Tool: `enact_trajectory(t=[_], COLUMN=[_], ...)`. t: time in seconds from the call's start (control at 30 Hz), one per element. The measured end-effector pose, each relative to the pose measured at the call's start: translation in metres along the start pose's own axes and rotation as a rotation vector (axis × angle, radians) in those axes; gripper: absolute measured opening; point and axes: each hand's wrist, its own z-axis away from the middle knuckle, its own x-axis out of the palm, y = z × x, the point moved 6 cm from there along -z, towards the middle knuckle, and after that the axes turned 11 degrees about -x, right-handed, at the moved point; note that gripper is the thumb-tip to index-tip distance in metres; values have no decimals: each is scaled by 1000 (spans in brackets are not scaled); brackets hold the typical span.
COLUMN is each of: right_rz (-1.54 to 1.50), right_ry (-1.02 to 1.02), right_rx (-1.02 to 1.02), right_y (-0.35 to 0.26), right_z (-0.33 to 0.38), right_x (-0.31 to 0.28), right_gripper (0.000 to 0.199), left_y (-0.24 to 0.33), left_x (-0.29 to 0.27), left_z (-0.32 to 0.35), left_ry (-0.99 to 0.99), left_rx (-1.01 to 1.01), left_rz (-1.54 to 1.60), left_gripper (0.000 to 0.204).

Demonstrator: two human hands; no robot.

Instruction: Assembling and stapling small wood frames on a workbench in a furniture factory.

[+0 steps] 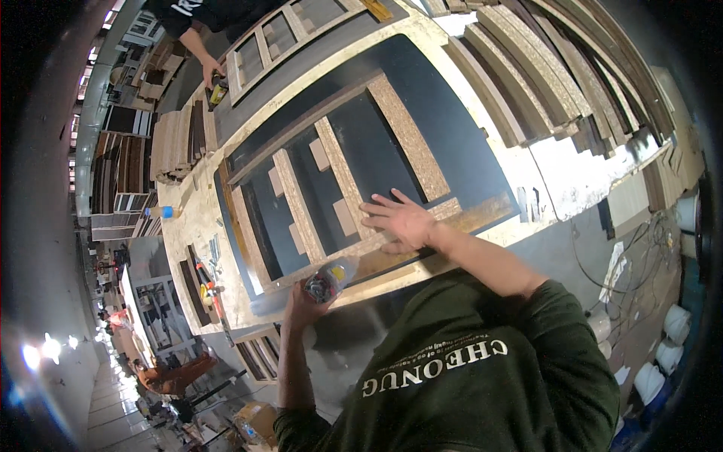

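Note:
My left hand is shut on a clear plastic bottle with yellowish content, held at the near edge of a large dark panel. Chipboard strips and small blocks lie on the panel as a frame. My right hand rests flat with fingers spread on the near strip of that frame. The panel lies on a pale, stained workbench.
Another person's hand holds a yellow tool at the bench's far left, beside a second frame. Stacked boards lean at the upper right. Hand tools and a blue-capped bottle lie left. White tubs stand right.

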Motion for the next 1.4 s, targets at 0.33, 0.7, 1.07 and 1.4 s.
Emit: enact_trajectory(t=[0.33, 0.7, 1.07, 1.4], right_rz=[-65, -92, -98, -101], right_ry=[-40, -33, -23, -29], right_rx=[-60, -57, -38, -20], right_y=[15, 19, 22, 21], right_z=[-5, -5, -7, -7], right_x=[-9, -5, -5, -6], right_gripper=[78, 76, 72, 71], left_y=[47, 55, 41, 67], left_x=[-12, -7, -2, -15], left_z=[-22, -47, -58, -58], left_ry=[342, 70, -218, -140], left_rx=[175, 185, -156, -62], left_rz=[-144, -239, -66, -157], left_gripper=[47, 49, 44, 42])
